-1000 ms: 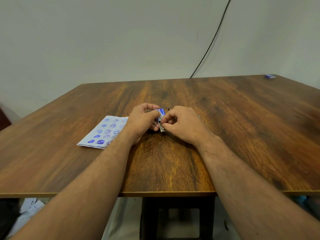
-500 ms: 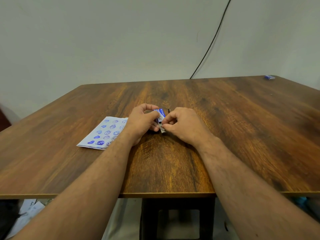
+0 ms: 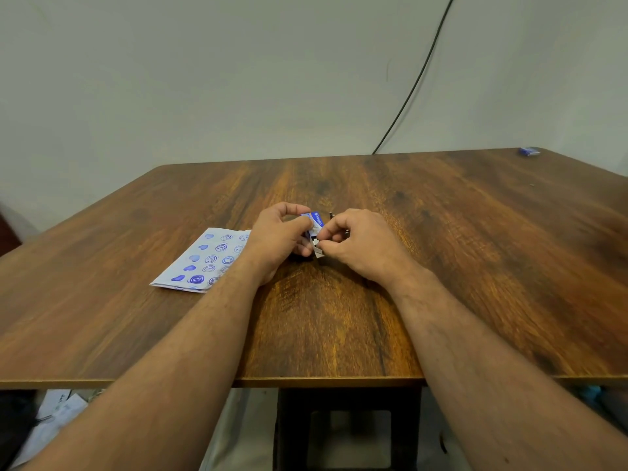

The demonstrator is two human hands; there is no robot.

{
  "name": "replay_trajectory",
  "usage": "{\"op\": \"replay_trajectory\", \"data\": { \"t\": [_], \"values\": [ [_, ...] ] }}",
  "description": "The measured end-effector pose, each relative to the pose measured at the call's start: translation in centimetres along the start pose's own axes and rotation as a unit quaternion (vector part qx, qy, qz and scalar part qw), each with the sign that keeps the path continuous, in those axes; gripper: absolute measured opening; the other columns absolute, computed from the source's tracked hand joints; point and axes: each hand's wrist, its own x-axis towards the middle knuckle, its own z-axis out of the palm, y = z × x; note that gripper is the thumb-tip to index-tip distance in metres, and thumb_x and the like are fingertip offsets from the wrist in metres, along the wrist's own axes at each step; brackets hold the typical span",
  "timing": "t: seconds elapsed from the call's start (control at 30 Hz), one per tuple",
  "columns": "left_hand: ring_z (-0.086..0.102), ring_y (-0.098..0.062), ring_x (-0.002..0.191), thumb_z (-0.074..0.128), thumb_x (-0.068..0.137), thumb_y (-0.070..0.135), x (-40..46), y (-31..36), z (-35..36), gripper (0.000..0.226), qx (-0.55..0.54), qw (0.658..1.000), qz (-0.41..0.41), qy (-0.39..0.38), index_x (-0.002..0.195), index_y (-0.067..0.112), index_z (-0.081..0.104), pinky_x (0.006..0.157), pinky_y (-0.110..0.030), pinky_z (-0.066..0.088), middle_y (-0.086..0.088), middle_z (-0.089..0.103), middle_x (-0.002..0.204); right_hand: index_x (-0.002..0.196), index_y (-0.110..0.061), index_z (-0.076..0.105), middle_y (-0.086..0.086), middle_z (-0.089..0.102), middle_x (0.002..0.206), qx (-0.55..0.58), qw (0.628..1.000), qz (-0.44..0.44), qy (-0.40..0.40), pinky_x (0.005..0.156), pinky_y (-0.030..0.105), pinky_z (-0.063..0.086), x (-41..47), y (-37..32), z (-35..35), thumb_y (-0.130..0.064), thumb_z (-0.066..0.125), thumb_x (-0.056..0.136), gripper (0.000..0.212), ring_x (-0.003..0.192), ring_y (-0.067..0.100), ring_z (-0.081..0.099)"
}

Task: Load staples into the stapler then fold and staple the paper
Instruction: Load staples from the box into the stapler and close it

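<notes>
Left hand (image 3: 277, 234) grips staple box (image 3: 314, 222), right hand (image 3: 353, 241) pinches its inner tray (image 3: 317, 249); slide out level so staples stay in.

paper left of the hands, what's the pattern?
White paper printed with rows of blue hearts and round stamp-like marks; head view.

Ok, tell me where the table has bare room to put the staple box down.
Bare wood runs right of the right hand toward the small blue item at the far corner, and along the table near edge between the forearms. It is crowded around both hands, the staple box and the printed paper.
</notes>
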Motion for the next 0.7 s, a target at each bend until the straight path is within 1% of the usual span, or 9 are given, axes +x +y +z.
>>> {"op": "replay_trajectory", "data": {
  "t": [0.17, 0.3, 0.43, 0.6, 0.7],
  "values": [
    [0.056, -0.016, 0.043, 0.061, 0.091, 0.002, 0.10, -0.07, -0.05, 0.016, 0.002, 1.000, -0.005, 0.000, 0.105, 0.010, 0.060, 0.045, -0.025, 0.050, -0.015, 0.068, 0.075, 0.071, -0.031, 0.071, -0.010, 0.067, 0.073, -0.009, 1.000, -0.002, 0.001, 0.063, 0.014, 0.047, 0.03, 0.14, -0.10, -0.020, 0.074, 0.079, 0.014, 0.068, 0.003, 0.062],
    [0.057, -0.016, 0.045, 0.061, 0.092, 0.003, 0.14, -0.11, -0.07, 0.015, 0.000, 1.000, -0.005, -0.004, 0.105, 0.011, 0.059, 0.046, -0.025, 0.050, -0.014, 0.068, 0.076, 0.074, -0.026, 0.074, -0.010, 0.066, 0.073, -0.012, 1.000, -0.005, 0.005, 0.065, 0.017, 0.049, -0.01, 0.13, -0.18, -0.021, 0.075, 0.080, 0.008, 0.067, 0.003, 0.060],
    [0.057, -0.016, 0.044, 0.060, 0.092, 0.002, 0.10, -0.19, 0.03, 0.015, 0.001, 1.000, -0.002, -0.001, 0.103, 0.011, 0.059, 0.045, -0.025, 0.050, -0.011, 0.068, 0.072, 0.077, -0.022, 0.075, -0.009, 0.063, 0.073, -0.040, 0.999, -0.018, 0.005, 0.065, 0.025, 0.052, -0.06, 0.08, -0.28, -0.022, 0.074, 0.080, 0.003, 0.068, 0.007, 0.059],
    [0.057, -0.017, 0.045, 0.061, 0.091, 0.002, 0.00, -0.03, 0.04, 0.016, 0.008, 1.000, -0.004, 0.001, 0.105, 0.010, 0.060, 0.046, -0.025, 0.051, -0.011, 0.068, 0.073, 0.079, -0.022, 0.075, -0.012, 0.060, 0.067, -0.056, 0.998, -0.032, 0.013, 0.060, 0.019, 0.046, 0.01, 0.08, -0.22, -0.023, 0.071, 0.081, 0.004, 0.062, 0.004, 0.056],
    [0.056, -0.016, 0.044, 0.060, 0.091, 0.000, -0.14, 0.15, 0.20, 0.017, -0.001, 1.000, -0.002, 0.002, 0.105, 0.008, 0.059, 0.044, -0.025, 0.050, -0.011, 0.067, 0.072, 0.080, -0.023, 0.075, -0.011, 0.061, 0.066, -0.045, 0.998, -0.029, 0.016, 0.060, 0.020, 0.048, 0.00, 0.00, -0.17, -0.022, 0.070, 0.081, 0.005, 0.062, 0.004, 0.057]
  ]
}}
